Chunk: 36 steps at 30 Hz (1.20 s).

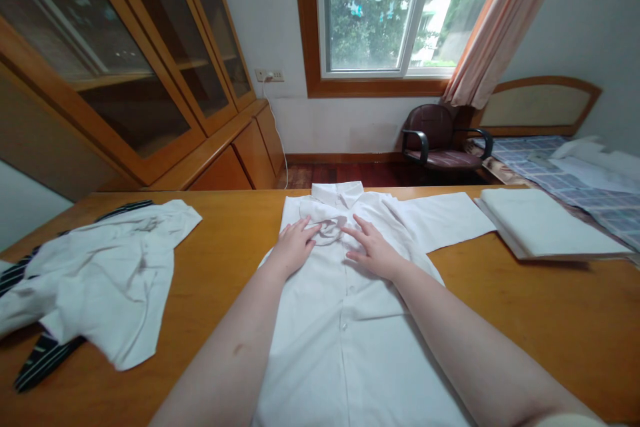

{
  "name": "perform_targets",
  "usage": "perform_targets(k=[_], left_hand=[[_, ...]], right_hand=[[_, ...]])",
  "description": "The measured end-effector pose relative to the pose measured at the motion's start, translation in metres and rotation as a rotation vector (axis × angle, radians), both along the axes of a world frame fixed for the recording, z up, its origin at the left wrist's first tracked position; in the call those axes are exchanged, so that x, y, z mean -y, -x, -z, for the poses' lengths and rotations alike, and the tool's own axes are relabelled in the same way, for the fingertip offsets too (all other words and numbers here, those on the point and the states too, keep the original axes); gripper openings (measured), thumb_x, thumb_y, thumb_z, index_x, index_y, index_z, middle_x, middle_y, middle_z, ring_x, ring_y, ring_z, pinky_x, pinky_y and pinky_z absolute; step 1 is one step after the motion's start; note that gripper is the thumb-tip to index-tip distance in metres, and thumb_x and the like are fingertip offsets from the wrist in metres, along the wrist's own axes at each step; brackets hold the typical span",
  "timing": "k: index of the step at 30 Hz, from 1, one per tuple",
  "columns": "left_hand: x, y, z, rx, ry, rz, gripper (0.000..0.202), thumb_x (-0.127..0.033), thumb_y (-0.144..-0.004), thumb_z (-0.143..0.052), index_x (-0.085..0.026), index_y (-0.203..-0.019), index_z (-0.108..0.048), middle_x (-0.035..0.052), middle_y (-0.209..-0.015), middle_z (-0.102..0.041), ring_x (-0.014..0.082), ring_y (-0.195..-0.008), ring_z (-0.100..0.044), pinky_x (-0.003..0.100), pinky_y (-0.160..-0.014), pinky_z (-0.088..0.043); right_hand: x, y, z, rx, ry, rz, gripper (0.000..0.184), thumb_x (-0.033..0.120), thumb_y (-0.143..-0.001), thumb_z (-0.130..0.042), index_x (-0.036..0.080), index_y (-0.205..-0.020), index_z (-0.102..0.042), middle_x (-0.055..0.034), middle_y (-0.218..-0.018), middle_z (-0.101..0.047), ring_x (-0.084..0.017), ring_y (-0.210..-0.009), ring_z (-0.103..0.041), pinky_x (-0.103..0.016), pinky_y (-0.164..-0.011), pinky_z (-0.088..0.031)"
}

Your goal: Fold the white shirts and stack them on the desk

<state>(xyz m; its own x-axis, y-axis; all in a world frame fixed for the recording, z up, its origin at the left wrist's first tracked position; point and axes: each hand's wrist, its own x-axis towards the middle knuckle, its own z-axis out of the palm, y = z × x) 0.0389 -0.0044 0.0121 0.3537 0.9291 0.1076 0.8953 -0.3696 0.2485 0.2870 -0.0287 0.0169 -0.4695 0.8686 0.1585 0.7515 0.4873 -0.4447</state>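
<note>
From my remote view, the white shirt point(315, 340) lies front-up on the table point(215, 300), collar point(325, 193) at its far edge. Left hand point(296, 245) and right hand point(374, 251) lie over its chest, fingers spread, gripping nothing I can make out. I judge this a smoothing step; next calls for flattening the bunched cloth point(326, 214).

Head-worn view, facing forward, angled down

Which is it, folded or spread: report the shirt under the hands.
Mostly spread: the shirt lies front up on the table, one sleeve stretched out, though some cloth bunches between left hand and right hand.
</note>
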Motion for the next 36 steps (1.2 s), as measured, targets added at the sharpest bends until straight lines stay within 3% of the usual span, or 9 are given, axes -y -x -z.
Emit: perform_targets(k=[2,5,10,13,20,26,28,32,36], left_hand=[[0.003,-0.004,-0.001,-0.015,0.037,0.086,0.044,-0.025,-0.089,-0.041,-0.035,-0.131,-0.05,0.0013,-0.148,-0.036,0.0242,-0.134,-0.033,0.048,-0.11,-0.022],[0.006,-0.007,-0.006,-0.033,0.102,0.175,0.045,-0.023,-0.089,-0.038,-0.036,-0.13,-0.05,-0.0012,-0.148,-0.035,0.0234,-0.136,-0.031,0.05,-0.11,-0.02],[0.008,-0.007,-0.013,0.006,0.176,0.291,0.042,-0.026,-0.088,-0.042,-0.036,-0.128,-0.053,-0.0028,-0.146,-0.038,0.0215,-0.137,-0.027,0.049,-0.111,-0.017],[0.008,-0.008,-0.015,0.044,0.169,0.304,0.038,-0.027,-0.089,-0.039,-0.035,-0.122,-0.059,-0.0028,-0.137,-0.05,0.0201,-0.133,-0.036,0.047,-0.111,-0.019],[0.003,0.0,-0.011,0.024,0.064,0.016,0.04,-0.032,-0.088,-0.045,-0.028,-0.127,-0.055,0.0056,-0.132,-0.055,0.0242,-0.128,-0.042,0.045,-0.108,-0.025],[-0.004,0.018,-0.005,-0.018,0.063,-0.235,0.045,-0.044,-0.091,-0.037,-0.022,-0.128,-0.051,0.0116,-0.136,-0.05,0.0261,-0.128,-0.042,0.043,-0.102,-0.032],[-0.007,0.024,-0.002,-0.013,0.057,-0.305,0.047,-0.046,-0.092,-0.032,-0.021,-0.126,-0.053,0.0127,-0.137,-0.048,0.0272,-0.129,-0.041,0.043,-0.101,-0.033],[-0.013,0.035,-0.001,-0.001,0.008,-0.522,0.05,-0.049,-0.09,-0.03,-0.018,-0.112,-0.062,0.018,-0.121,-0.06,0.0321,-0.11,-0.056,0.044,-0.086,-0.043],[-0.019,0.05,-0.002,0.094,0.029,-0.659,0.037,-0.044,-0.084,-0.043,-0.021,-0.102,-0.066,0.0143,-0.101,-0.069,0.0307,-0.096,-0.062,0.039,-0.074,-0.047]], right_hand=[[0.002,0.0,-0.003,-0.013,0.023,-0.08,0.06,0.048,-0.087,-0.05,0.028,-0.142,-0.036,-0.0102,-0.155,-0.012,-0.025,-0.141,-0.013,-0.047,-0.111,-0.017],[0.001,0.002,0.0,-0.003,0.039,-0.054,0.063,0.047,-0.089,-0.047,0.023,-0.145,-0.03,-0.0132,-0.155,-0.005,-0.025,-0.142,-0.007,-0.047,-0.111,-0.014],[-0.004,0.004,0.011,0.105,0.053,0.113,0.052,0.052,-0.089,-0.042,0.02,-0.13,-0.049,-0.0158,-0.155,-0.006,-0.031,-0.141,-0.01,-0.053,-0.109,-0.011],[-0.007,0.006,0.017,0.145,0.056,0.274,0.057,0.053,-0.088,-0.041,0.013,-0.128,-0.048,-0.0204,-0.153,-0.012,-0.033,-0.139,-0.015,-0.053,-0.109,-0.011],[-0.017,0.0,0.027,0.134,0.074,0.644,0.071,0.052,-0.087,-0.037,0.001,-0.136,-0.035,-0.027,-0.147,-0.024,-0.035,-0.137,-0.021,-0.049,-0.109,-0.012],[-0.018,-0.003,0.026,0.068,0.062,0.748,0.084,0.057,-0.084,-0.042,0.002,-0.144,-0.02,-0.0283,-0.15,-0.011,-0.038,-0.136,-0.021,-0.048,-0.107,-0.016],[-0.019,-0.005,0.025,0.029,0.042,0.734,0.079,0.055,-0.085,-0.042,0.005,-0.144,-0.025,-0.0267,-0.15,-0.014,-0.037,-0.136,-0.023,-0.048,-0.107,-0.018],[-0.025,-0.013,0.025,-0.072,0.031,0.691,0.064,0.048,-0.086,-0.043,0.004,-0.132,-0.045,-0.0241,-0.14,-0.039,-0.032,-0.131,-0.033,-0.045,-0.107,-0.021],[-0.026,-0.021,0.021,-0.373,-0.054,0.681,0.053,0.044,-0.086,-0.041,0.006,-0.119,-0.057,-0.0195,-0.126,-0.054,-0.026,-0.12,-0.047,-0.036,-0.102,-0.033]])
